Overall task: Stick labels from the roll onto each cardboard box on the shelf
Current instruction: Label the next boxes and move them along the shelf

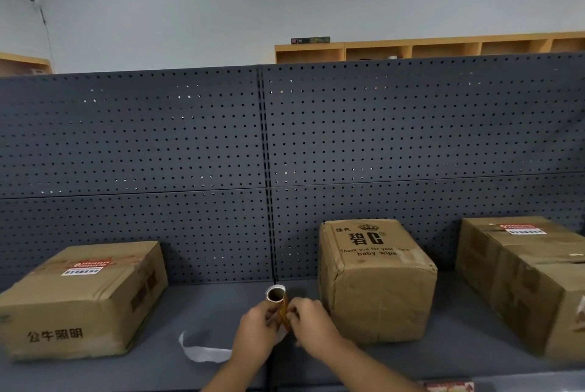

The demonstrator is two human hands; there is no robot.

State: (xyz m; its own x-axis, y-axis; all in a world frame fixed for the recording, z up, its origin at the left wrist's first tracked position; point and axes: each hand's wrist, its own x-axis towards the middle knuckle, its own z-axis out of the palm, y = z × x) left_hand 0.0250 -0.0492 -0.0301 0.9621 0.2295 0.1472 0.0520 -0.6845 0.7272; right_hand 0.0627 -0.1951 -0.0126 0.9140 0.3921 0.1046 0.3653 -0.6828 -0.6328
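Label roll: small, light, on a stiff cardboard core; held above the shelf between the boxes. Left hand grips the core, right hand fingers pinching a label edge. Labels likely thin, limp, tacky; take by a corner.

Dim, even indoor light; soft focus throughout, wide-angle bending at the edges, hands perhaps slightly motion-blurred
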